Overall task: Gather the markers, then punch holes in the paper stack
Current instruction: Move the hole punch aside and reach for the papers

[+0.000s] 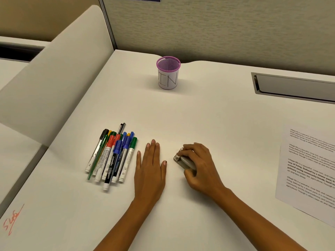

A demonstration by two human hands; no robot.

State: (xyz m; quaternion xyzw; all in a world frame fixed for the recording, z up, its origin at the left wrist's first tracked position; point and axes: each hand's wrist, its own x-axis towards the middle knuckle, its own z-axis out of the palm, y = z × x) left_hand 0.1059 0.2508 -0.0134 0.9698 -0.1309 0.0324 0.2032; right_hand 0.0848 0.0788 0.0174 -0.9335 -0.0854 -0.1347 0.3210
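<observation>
Several whiteboard markers [112, 156] with red, blue, green and black caps lie bunched side by side on the white desk [208, 115], left of centre. My left hand [150, 165] rests flat on the desk just right of them, fingers straight, touching none. My right hand [197, 165] grips a small grey metal hole punch [182, 161] that sits on the desk; my fingers curl over its top. A stack of printed paper [310, 171] lies at the right edge, partly cut off by the frame.
A purple mesh cup [168, 72] wrapped in a paper label stands upright at the back centre. A grey cable hatch [293, 87] is set into the desk at the back right. A padded divider [54, 78] rises along the left. Red scribble [12, 220] marks the front left corner.
</observation>
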